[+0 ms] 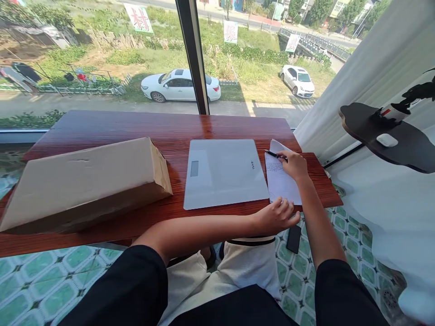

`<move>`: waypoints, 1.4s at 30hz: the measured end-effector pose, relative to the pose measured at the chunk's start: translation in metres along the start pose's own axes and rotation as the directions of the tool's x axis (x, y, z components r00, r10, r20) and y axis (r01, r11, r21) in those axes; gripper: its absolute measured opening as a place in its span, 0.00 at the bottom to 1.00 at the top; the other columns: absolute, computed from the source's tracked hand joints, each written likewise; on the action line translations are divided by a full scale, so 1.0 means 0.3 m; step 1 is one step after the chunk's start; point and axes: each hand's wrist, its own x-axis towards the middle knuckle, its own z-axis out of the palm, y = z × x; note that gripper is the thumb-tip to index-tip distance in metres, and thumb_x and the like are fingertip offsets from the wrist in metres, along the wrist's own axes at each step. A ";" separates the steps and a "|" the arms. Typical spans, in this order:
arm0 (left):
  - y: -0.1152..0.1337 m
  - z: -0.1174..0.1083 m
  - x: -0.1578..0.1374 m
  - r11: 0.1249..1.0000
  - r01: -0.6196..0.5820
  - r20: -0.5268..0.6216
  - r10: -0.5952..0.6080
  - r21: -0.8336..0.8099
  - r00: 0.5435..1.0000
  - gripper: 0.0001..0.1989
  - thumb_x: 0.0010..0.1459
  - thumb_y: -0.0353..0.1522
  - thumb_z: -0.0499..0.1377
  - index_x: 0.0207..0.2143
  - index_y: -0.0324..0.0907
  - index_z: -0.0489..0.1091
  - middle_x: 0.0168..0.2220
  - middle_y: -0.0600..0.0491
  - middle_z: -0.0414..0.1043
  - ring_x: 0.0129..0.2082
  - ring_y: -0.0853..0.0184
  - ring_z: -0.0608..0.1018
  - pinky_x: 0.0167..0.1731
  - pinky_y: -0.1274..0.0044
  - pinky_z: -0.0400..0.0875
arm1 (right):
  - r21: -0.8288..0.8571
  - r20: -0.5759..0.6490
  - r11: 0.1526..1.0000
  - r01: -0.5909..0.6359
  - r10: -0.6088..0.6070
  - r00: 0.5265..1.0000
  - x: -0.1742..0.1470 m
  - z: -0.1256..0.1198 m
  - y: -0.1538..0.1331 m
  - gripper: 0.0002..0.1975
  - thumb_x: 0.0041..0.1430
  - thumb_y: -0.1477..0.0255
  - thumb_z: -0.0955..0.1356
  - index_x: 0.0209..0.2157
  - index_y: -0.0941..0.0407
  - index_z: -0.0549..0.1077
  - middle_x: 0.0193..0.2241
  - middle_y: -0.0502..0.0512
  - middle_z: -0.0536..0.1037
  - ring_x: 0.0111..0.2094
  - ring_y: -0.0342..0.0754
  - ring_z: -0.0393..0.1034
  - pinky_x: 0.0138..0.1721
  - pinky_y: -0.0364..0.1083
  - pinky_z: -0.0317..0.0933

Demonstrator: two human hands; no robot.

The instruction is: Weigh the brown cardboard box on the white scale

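Note:
My right hand (295, 165) is closed around a dark pen (272, 154), whose end points left over the upper part of a white sheet of paper (287, 188). Several lines of small handwriting show on the sheet. Across my body reaches my left hand (277, 216), at the paper's lower edge by the table's front, with its fingers loosely bent and apart and nothing held in them. Just left of the paper lies a flat grey-white digital scale (224, 174) with a small display on its left side.
A long brown cardboard box (84, 176) occupies the left of the reddish wooden table (238, 127). A dark phone-like slab (293, 239) is below the table edge. To the right, a wavy dark shelf (365, 120) carries a white mouse (387, 140), near a white curtain (353, 77).

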 end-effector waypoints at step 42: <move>-0.153 -0.500 -0.698 0.882 0.461 -0.092 -0.453 0.098 0.887 0.20 0.61 0.28 0.54 0.55 0.46 0.70 0.49 0.53 0.79 0.49 0.68 0.76 0.54 0.71 0.66 | 0.566 -0.204 0.819 0.088 0.036 0.978 -0.100 -0.073 -0.342 0.24 0.64 0.59 0.56 0.37 0.57 0.78 0.41 0.61 0.81 0.42 0.51 0.74 0.48 0.50 0.63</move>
